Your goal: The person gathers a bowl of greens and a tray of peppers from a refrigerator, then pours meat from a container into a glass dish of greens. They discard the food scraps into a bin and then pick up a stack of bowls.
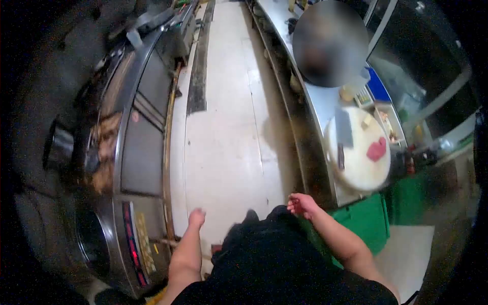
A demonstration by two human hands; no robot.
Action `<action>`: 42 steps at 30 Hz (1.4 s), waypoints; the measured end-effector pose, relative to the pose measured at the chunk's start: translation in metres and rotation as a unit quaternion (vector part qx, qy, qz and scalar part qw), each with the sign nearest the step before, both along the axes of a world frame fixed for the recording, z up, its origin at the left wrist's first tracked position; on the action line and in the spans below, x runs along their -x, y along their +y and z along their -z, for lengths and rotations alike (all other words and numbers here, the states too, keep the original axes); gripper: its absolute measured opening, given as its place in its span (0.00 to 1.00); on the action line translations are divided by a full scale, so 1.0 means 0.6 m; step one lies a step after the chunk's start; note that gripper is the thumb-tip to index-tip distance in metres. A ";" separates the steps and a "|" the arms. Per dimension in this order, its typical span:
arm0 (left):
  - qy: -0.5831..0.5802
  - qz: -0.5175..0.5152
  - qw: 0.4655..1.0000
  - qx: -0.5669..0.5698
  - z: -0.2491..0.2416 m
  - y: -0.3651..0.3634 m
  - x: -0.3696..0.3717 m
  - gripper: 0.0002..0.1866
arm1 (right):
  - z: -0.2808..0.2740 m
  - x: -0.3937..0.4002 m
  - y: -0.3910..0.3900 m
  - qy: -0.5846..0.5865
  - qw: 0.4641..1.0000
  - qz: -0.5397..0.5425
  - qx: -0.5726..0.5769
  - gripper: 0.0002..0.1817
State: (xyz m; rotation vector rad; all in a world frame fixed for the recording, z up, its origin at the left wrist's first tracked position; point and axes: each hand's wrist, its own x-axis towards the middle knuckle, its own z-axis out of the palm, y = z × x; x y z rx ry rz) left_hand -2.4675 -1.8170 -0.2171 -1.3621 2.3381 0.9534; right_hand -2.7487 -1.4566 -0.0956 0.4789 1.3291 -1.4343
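My left hand [196, 217] hangs low over the pale floor beside the steel cooking range [137, 152], fingers curled shut and holding nothing that I can see. My right hand [302, 204] is out in front of my dark clothing with its fingers loosely spread and empty, just below the edge of the steel counter [321, 109]. On that counter lies a round white cutting board [362, 161] with a cleaver [343, 133] and a red piece of meat [377, 149] on it.
A narrow aisle of pale floor [229, 127] runs between the range on the left and the counter on the right. Browned food [104, 152] lies on the range top. A green bin [366, 221] stands under the counter. Another person stands far up the counter.
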 end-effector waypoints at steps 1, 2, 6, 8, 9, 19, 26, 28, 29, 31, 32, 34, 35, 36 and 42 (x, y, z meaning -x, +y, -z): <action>0.069 -0.033 0.997 -0.011 -0.029 -0.067 0.123 0.21 | -0.026 0.042 -0.043 0.013 0.999 -0.029 0.008 0.11; 0.248 -0.156 0.943 -0.156 -0.086 -0.094 0.250 0.19 | -0.040 0.099 -0.078 0.041 0.998 -0.049 0.014 0.11; 0.331 0.052 0.940 -0.066 -0.268 -0.204 0.573 0.17 | -0.054 0.302 -0.244 0.044 0.997 -0.011 0.058 0.12; 0.329 0.120 0.937 -0.007 -0.288 -0.250 0.680 0.17 | -0.031 0.407 -0.333 0.039 0.997 -0.013 0.064 0.12; 0.307 0.107 0.946 0.004 -0.256 -0.280 0.707 0.17 | -0.025 0.465 -0.383 0.030 0.997 -0.024 0.070 0.12; -0.228 0.186 0.940 -0.172 0.110 -0.510 0.452 0.17 | -0.126 1.043 -0.838 0.113 0.986 0.028 0.117 0.12; -0.180 0.203 0.960 -0.065 0.160 -0.830 0.779 0.13 | -0.019 1.455 -0.844 0.166 0.934 0.316 0.015 0.30; -0.056 0.112 0.992 0.010 0.143 -0.929 0.962 0.12 | -0.016 1.525 -0.792 0.138 0.910 0.391 -0.024 0.31; 0.065 -0.105 0.991 -0.056 0.033 -0.949 1.098 0.10 | -0.012 1.554 -0.770 0.150 0.897 0.415 -0.036 0.28; 0.292 -0.128 0.940 -0.118 -0.084 -0.979 1.294 0.11 | 0.044 1.623 -0.706 0.193 0.884 0.425 0.033 0.25; 0.343 -0.105 0.926 -0.120 -0.146 -0.976 1.362 0.12 | 0.047 1.643 -0.697 0.202 0.864 0.457 0.055 0.23; 0.391 -0.100 0.907 -0.118 -0.272 -0.956 1.463 0.13 | 0.034 1.666 -0.682 0.160 0.843 0.509 0.066 0.18; 0.376 -0.070 0.916 -0.120 -0.306 -0.945 1.485 0.13 | 0.024 1.670 -0.672 0.111 0.842 0.526 0.051 0.17; 0.362 -0.043 0.923 -0.121 -0.317 -0.943 1.497 0.14 | 0.038 1.675 -0.667 0.127 0.843 0.520 0.044 0.14; -0.009 -0.057 0.997 -0.053 -0.130 -0.854 1.328 0.19 | 0.107 1.714 -0.597 0.180 0.846 0.498 0.057 0.15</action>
